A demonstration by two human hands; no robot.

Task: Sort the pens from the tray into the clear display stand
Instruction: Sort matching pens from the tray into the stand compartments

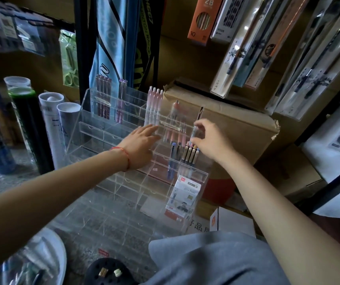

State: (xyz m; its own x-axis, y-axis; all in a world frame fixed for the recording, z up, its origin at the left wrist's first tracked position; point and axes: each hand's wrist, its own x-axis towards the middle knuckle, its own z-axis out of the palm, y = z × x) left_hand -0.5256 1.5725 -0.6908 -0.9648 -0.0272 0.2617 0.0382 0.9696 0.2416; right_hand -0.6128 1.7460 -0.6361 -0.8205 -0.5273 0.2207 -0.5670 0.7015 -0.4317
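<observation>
Stockroom floor, poorly lit, with shelving and packaged brushes across the upper right of the frame and a cardboard box [226, 128] at centre right. Several tall tubes [50, 124] stand at the left.

Item under inspection: the clear display stand [103, 133], tiered, at centre frame and set directly on the floor against the box. Its compartments are partly filled. Dark pens [103, 97] and pink pens [154, 105] stand in the top tier, and a row of beige-barrelled pens [189, 156] stands lower right. The white tray [61, 249] sits at the lower left corner of the frame; its contents are too blurred to count.

Left hand [142, 145]: fingers extended and laid flat against a middle tier, holding nothing, apparently bracing the stand.

Right hand [210, 140]: fingertips pinched on a pale pen [194, 133], held upright over the right-hand compartments, just above the beige-barrelled row. Whether its tip has entered a slot cannot be told.

Assessed risks:
- The dividers are transparent and the light is low, so the pen could be released into the wrong compartment.
- The held pen is close to the pens already seated, and a sideways nudge may tip them across a divider.
- The stand looks light. If the bracing hand lifts during insertion, it could shift or rock.
</observation>
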